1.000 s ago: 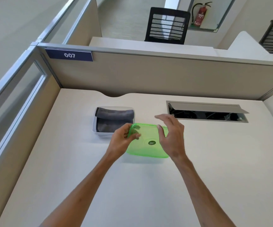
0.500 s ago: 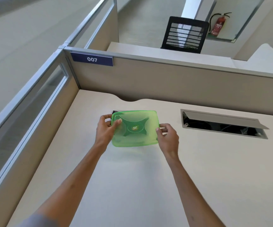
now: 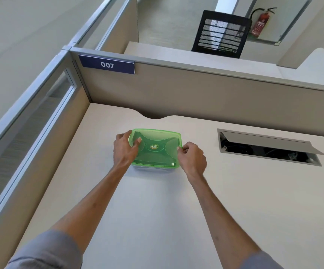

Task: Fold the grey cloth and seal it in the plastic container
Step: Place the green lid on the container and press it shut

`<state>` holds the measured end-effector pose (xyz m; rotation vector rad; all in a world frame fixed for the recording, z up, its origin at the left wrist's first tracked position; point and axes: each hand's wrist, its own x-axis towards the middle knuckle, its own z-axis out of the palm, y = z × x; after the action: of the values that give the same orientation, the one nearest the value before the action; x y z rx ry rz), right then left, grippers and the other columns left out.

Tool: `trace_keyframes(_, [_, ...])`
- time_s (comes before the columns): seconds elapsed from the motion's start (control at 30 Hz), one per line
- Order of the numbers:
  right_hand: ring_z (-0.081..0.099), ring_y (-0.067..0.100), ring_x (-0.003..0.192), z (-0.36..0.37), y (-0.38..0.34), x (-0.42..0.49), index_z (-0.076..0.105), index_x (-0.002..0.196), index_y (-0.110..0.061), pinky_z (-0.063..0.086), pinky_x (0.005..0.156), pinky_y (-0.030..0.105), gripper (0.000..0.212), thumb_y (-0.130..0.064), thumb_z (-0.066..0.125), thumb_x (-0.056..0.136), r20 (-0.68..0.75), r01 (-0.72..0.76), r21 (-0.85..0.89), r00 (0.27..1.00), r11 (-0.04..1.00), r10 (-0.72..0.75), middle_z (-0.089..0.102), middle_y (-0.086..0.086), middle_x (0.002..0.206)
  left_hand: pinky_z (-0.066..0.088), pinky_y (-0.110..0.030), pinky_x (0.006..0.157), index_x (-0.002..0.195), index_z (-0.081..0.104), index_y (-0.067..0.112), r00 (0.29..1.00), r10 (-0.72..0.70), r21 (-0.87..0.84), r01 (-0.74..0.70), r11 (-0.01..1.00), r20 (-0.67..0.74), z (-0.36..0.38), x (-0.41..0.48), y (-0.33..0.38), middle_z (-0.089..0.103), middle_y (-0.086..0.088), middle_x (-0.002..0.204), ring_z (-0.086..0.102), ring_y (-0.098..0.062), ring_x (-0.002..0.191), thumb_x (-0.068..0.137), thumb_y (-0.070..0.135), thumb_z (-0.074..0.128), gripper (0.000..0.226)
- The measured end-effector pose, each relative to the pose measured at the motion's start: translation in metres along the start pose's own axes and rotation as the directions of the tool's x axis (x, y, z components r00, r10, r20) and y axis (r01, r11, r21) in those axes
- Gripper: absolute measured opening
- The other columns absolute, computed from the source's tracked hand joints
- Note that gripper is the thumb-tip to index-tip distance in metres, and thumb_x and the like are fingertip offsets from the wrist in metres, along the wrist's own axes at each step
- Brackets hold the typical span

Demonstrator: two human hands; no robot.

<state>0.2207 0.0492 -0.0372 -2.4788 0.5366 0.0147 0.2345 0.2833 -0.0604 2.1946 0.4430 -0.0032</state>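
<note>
A translucent green lid point(image 3: 157, 147) lies flat on top of the clear plastic container point(image 3: 153, 168), of which only a thin strip of the near wall shows. The grey cloth is hidden under the lid. My left hand point(image 3: 125, 150) grips the lid's left edge, thumb on top. My right hand point(image 3: 192, 158) holds the lid's right edge with curled fingers.
The beige desk point(image 3: 157, 210) is walled by partitions at the back and left, with a "007" label point(image 3: 106, 65). An open cable hatch point(image 3: 268, 147) with a raised flap sits in the desk to the right. A black chair point(image 3: 222, 33) stands beyond the partition.
Both hands carried the green lid away from me over the container and lowered it onto the rim. The cloth, seen a second ago, is now covered.
</note>
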Motion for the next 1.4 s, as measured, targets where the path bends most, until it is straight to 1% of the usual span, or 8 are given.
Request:
trace_keyframes(0.23, [0.074,0.035,0.091,0.006,0.002,0.003,0.076,0.104,-0.014,0.056,0.076,0.037,0.021,-0.034,0.071,0.103,0.015,0.008,0.010,1.000,1.000,-0.008,0.079,0.005,0.105,0.057,-0.057,0.111,0.162,0.054,0.016,0.999,-0.036,-0.003,0.036,0.999,-0.008,0.006,0.000,0.001,0.059,-0.016,0.153,0.067,-0.042,0.131,0.108,0.041,0.067,0.060])
trace_keyframes(0.47, [0.074,0.036,0.095,0.010,0.009,0.016,0.078,0.099,-0.010,0.047,0.074,0.034,0.030,-0.038,0.068,0.105,0.105,-0.078,0.176,0.993,0.981,0.060,0.082,0.006,0.096,0.054,-0.055,0.109,0.157,0.060,0.015,0.997,-0.076,0.030,0.076,0.997,0.009,0.007,0.013,0.000,0.058,-0.018,0.150,0.067,-0.042,0.128,0.110,0.051,0.060,0.059])
trace_keyframes(0.67, [0.076,0.043,0.098,0.015,0.024,0.026,0.075,0.101,-0.002,0.063,0.091,0.054,0.039,-0.040,0.070,0.105,0.218,-0.173,0.356,0.971,0.918,0.098,0.080,0.013,0.100,0.056,-0.050,0.101,0.136,0.070,0.017,0.980,-0.200,-0.220,0.192,0.956,-0.015,0.013,0.021,-0.009,0.071,-0.010,0.128,0.068,-0.036,0.115,0.108,0.052,0.062,0.045])
trace_keyframes(0.9, [0.071,0.032,0.069,0.017,0.028,0.033,0.071,0.097,0.002,0.065,0.080,0.048,0.045,-0.042,0.070,0.104,0.249,-0.197,0.333,0.962,0.922,0.115,0.080,0.020,0.095,0.056,-0.055,0.104,0.111,0.075,0.016,0.938,-0.344,-0.434,0.325,0.840,0.035,0.016,0.035,-0.013,0.077,-0.007,0.119,0.068,-0.038,0.120,0.101,0.035,0.071,0.022])
trace_keyframes(1.03, [0.074,0.029,0.074,0.007,0.025,0.044,0.072,0.092,0.004,0.067,0.072,0.038,0.038,-0.033,0.074,0.099,0.335,-0.250,0.321,0.932,0.913,0.137,0.082,0.021,0.099,0.059,-0.052,0.100,0.114,0.075,0.020,0.943,-0.334,-0.388,0.309,0.868,0.005,0.018,0.033,-0.014,0.076,-0.005,0.116,0.069,-0.036,0.113,0.101,0.040,0.070,0.024])
trace_keyframes(1.17, [0.080,0.032,0.098,0.004,0.013,0.059,0.074,0.102,-0.002,0.068,0.088,0.046,0.029,-0.030,0.073,0.097,0.349,-0.246,0.299,0.927,0.922,0.134,0.082,0.012,0.105,0.049,-0.040,0.087,0.119,0.073,0.023,0.954,-0.298,-0.318,0.274,0.908,-0.028,0.020,0.033,-0.014,0.072,-0.001,0.112,0.068,-0.032,0.106,0.102,0.046,0.067,0.029])
trace_keyframes(1.27, [0.079,0.033,0.098,0.007,0.003,0.067,0.073,0.103,-0.008,0.067,0.090,0.048,0.039,-0.046,0.072,0.097,0.304,-0.255,0.354,0.941,0.900,0.147,0.080,0.009,0.104,0.047,-0.039,0.086,0.122,0.073,0.023,0.958,-0.283,-0.300,0.257,0.919,-0.046,0.022,0.032,-0.015,0.071,0.000,0.111,0.067,-0.030,0.104,0.102,0.050,0.066,0.034])
trace_keyframes(1.4, [0.066,0.028,0.084,0.019,-0.001,0.076,0.075,0.096,-0.002,0.067,0.079,0.045,0.043,-0.044,0.073,0.100,0.276,-0.236,0.376,0.952,0.896,0.135,0.072,0.006,0.089,0.053,-0.045,0.096,0.125,0.073,0.019,0.953,-0.298,-0.322,0.265,0.909,-0.058,0.025,0.034,-0.018,0.070,0.001,0.113,0.065,-0.029,0.105,0.105,0.056,0.063,0.044])
